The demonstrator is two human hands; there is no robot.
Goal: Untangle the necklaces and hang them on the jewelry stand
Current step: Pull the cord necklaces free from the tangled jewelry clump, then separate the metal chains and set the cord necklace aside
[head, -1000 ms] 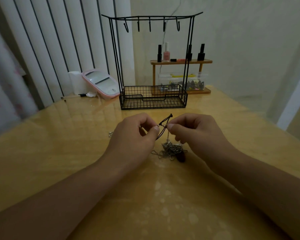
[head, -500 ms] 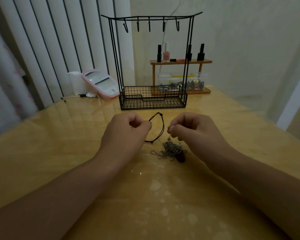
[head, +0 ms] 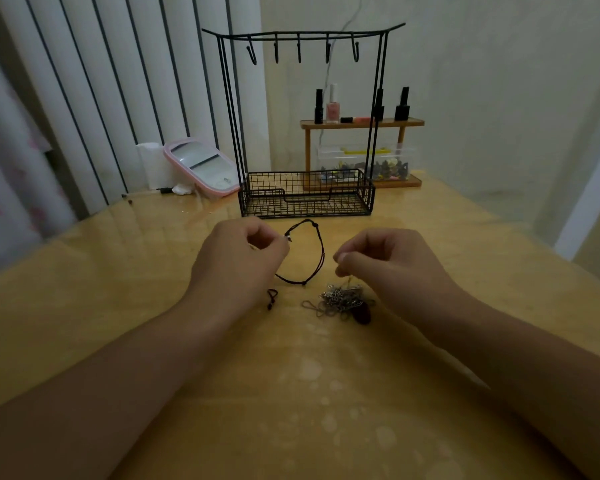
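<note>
Head view: black cord necklace (head: 317,252) loops right from left hand (head: 238,261) grip.

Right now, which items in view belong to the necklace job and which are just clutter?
Job:
- black cord necklace, pinched by the left hand
- silver chain tangle with its dark pendant, a strand pinched by the right hand
- black wire jewelry stand, hooks bare

Lying about:
- pink mirror
- wooden shelf of nail polish bottles
- clear plastic box

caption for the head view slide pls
Left hand lifts black cord necklace; right hand pinches silver chain tangle before jewelry stand.
</note>
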